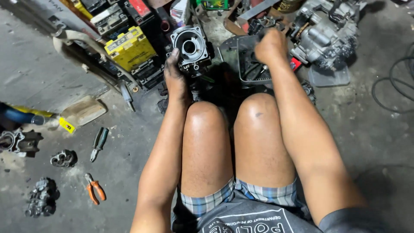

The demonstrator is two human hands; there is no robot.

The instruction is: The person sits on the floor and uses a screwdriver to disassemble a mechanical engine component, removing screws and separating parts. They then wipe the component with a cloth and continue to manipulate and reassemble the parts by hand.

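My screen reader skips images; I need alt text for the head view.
Seated on a concrete floor, a person steadies a round-bored metal engine part with the left hand while the right hand reaches into a dark tray. Orange-handled pliers lie left.

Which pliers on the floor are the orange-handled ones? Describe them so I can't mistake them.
Start at the person's left hand and go down the floor beside that arm. The orange-handled pliers lie lowest; the pliers above them have dark green handles.
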